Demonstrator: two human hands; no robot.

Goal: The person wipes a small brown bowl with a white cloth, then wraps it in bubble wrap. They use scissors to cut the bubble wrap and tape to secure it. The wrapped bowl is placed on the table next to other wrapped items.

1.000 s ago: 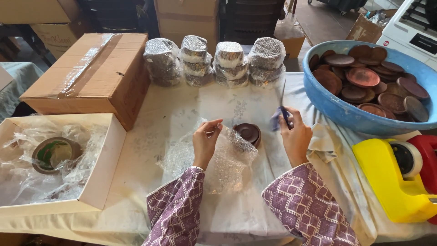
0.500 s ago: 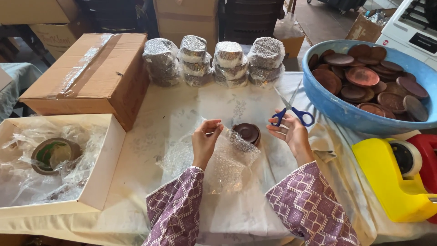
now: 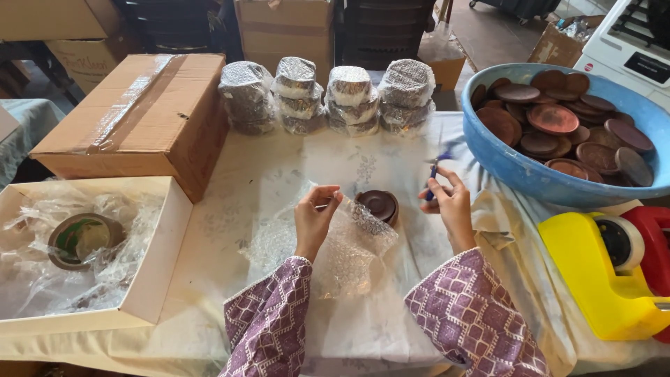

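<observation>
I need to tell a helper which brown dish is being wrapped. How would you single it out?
Start at the big blue basin on the right. Left of it, between the hands, one brown dish sits alone on bubble wrap. The others are piled inside the basin.

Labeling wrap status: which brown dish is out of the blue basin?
The brown dish lying on bubble wrap between the hands; all others are piled in the blue basin.

A small dark-brown round dish (image 3: 377,204) sits half-swaddled in a clear bubble-wrap sheet (image 3: 335,244) spread flat on the pale counter, one edge of the wrap lifted; blue-handled scissors (image 3: 437,167), blurred, point upward just right of the dish.
</observation>
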